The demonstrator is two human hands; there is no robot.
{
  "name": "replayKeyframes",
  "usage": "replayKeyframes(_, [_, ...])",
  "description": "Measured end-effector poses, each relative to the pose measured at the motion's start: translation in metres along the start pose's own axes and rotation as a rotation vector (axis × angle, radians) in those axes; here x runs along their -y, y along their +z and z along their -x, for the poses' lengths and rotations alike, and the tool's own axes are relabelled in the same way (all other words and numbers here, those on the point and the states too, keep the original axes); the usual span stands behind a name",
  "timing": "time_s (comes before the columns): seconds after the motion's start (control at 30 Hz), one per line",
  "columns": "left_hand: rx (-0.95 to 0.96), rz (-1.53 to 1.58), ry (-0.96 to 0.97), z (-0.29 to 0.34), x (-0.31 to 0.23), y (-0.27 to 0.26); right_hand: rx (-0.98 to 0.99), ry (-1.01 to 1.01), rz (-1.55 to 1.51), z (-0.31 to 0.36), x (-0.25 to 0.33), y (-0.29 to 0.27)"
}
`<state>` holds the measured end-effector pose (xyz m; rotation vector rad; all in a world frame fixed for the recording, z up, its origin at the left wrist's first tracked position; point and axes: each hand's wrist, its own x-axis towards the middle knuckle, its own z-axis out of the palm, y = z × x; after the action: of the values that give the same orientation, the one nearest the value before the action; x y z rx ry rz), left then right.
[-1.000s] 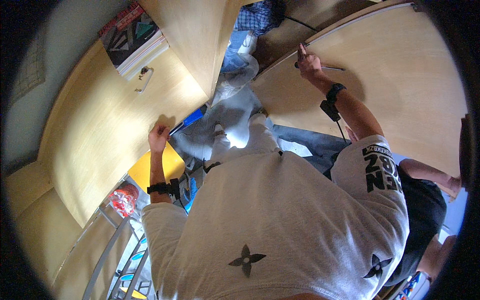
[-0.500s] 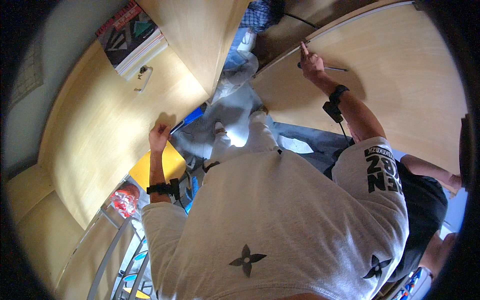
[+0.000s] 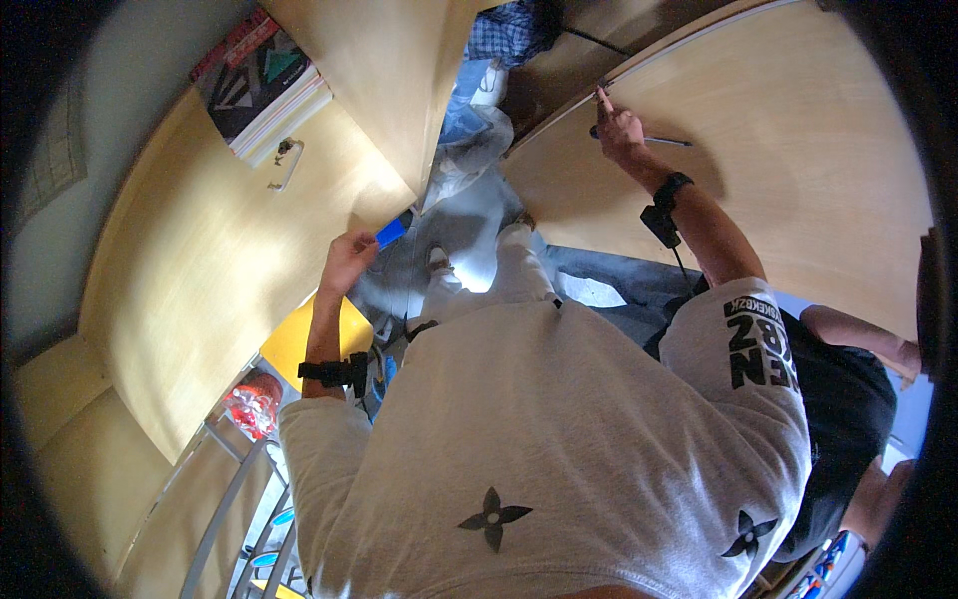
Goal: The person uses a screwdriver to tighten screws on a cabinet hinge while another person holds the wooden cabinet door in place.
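Boards fill both sides. At the right one, the right hand grips a screwdriver — perhaps palmed to free a finger for the edge. Whether the left hand grips is unclear.

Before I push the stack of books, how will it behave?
The stack of books is probably heavy, given its many layers; those could slide apart, with no strap showing; lying flat, it seems unlikely to roll.
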<state>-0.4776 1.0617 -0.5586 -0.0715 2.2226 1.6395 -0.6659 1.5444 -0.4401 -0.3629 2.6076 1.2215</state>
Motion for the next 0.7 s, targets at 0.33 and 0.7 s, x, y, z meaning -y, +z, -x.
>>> replayKeyframes(0.33, [0.506, -0.166, 0.224, -0.025, -0.071, 0.039, -0.051, -0.040, -0.205, 0.013, 0.006, -0.006])
replayKeyframes(0.7, [0.542, 0.958, -0.205, -0.099, -0.181, 0.165, -0.382, 0.263, -1.240, 0.107, 0.003, -0.069])
